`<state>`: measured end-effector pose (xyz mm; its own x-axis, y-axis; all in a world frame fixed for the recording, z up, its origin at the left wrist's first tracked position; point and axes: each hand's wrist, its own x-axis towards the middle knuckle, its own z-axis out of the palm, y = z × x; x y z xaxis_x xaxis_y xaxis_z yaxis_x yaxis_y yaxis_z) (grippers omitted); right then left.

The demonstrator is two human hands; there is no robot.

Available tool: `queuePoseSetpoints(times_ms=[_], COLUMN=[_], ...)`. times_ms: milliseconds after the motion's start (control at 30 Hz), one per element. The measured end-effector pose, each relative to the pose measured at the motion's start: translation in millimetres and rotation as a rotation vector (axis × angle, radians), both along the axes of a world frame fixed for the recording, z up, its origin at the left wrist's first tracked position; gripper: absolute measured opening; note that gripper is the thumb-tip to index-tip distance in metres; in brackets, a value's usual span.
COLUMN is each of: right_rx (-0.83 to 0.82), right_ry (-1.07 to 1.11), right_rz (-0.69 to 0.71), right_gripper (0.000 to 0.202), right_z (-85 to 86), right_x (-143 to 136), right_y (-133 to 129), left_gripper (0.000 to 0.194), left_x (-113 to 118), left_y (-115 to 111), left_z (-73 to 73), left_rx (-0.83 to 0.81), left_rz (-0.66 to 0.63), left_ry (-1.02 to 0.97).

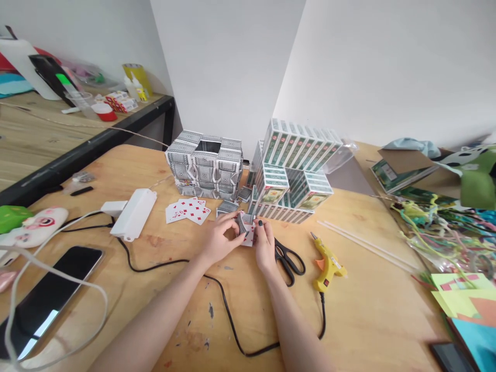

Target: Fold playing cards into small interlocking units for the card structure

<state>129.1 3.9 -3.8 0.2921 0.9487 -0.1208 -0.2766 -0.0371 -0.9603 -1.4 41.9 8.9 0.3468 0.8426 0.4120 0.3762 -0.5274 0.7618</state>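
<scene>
Near the middle of the table, my left hand (217, 238) pinches a bent playing card (241, 226) between thumb and fingers. From the other side, my right hand (265, 247) grips the edge of a red-suited playing card (249, 239), its fingers partly hiding it. More cards with grey patterned backs (228, 207) lie just behind my left hand. Fanned diamond cards (188, 211) rest face up to the left. Behind them stands a box-like structure of folded playing cards (207, 168) with an opening on top. Black-handled scissors (289, 261) lie beside my right wrist.
Card packs (298, 147) are stacked behind my hands. A yellow glue gun (327, 266) lies right, its black cord crossing beneath my forearms. White sticks (368, 245) and tangled coloured strips (445, 232) are farther right. A white power strip (135, 213) and phone (54, 294) sit left.
</scene>
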Motion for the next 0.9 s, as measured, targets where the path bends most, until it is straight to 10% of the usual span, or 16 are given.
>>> queuePoseSetpoints(times_ms=[300,900], right_rx=[-0.095,-0.087], right_ry=[0.585,0.256], right_rz=[0.386,0.429], right_gripper=[0.02,0.035], right_z=[15.6,16.7], right_x=[-3,-4], right_y=[-2,-4], left_gripper=[0.024,0.016], left_x=[0,-4], left_y=[-2,0], left_z=[5.0,-0.1], left_rx=[0.124,0.058], left_rz=[0.064,0.065], left_ry=[0.011,0.171])
